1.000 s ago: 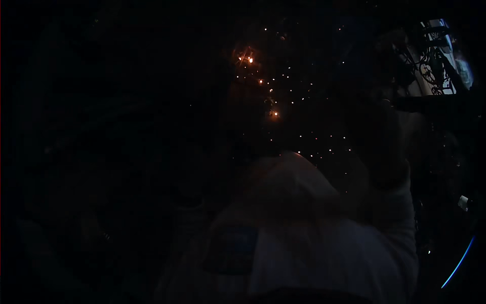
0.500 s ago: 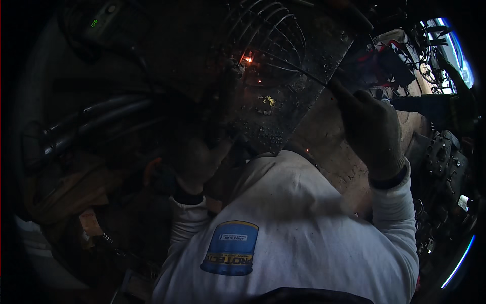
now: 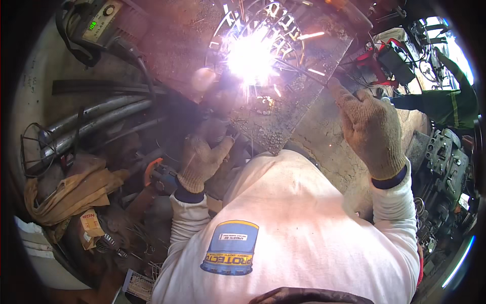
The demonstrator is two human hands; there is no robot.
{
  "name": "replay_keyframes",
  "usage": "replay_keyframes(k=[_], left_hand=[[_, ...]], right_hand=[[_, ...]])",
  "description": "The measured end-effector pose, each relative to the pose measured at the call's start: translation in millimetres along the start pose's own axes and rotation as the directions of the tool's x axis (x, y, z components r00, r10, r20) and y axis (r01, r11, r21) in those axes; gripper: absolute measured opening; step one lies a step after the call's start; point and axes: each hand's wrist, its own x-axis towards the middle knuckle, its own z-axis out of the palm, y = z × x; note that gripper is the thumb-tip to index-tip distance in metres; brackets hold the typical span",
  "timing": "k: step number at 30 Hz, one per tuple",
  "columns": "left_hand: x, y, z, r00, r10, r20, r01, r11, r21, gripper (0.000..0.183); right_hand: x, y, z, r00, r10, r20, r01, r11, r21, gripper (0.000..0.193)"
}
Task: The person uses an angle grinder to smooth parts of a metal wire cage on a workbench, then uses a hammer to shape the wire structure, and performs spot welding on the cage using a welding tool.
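A white welding arc (image 3: 250, 58) glares on a round metal wire frame (image 3: 288, 28), hiding the contact point. The frame lies on a dark, spatter-covered metal plate (image 3: 276, 124). My gloved right hand (image 3: 372, 129) is closed at the plate's right edge, gripping a thin metal rod (image 3: 304, 72) that runs toward the glare. Below and left of the arc, my gloved left hand (image 3: 200, 159) curls against a dark ribbed handle (image 3: 216, 127). That handle's upper end fades into shadow and smoke, so I cannot tell what it joins.
A welding machine (image 3: 101, 23) with a cable stands far left, above curved metal pipes (image 3: 96, 114). Brown cloth (image 3: 76, 190) and a small box (image 3: 90, 225) lie lower left. At right are a red-and-black item (image 3: 387, 63), a person's green sleeve (image 3: 440, 106) and greasy machine parts (image 3: 445, 159).
A small orange glow has become a bright arc with flying sparks, lighting the dark scene. Both hands stay in nearly the same places.
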Motion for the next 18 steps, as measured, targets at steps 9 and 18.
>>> replay_keyframes(k=[9,18], left_hand=[[-1,-10,3,0.949,0.307,-0.072,-0.27,0.909,0.317,0.029],[-13,-17,-4,0.873,0.477,-0.102,-0.305,0.697,0.648,0.032]], right_hand=[[0,-1,0,1.0,-0.019,-0.004,0.019,1.0,-0.017,0.034],[-6,5,9,0.997,-0.062,-0.048,0.057,0.992,-0.109,0.043]])
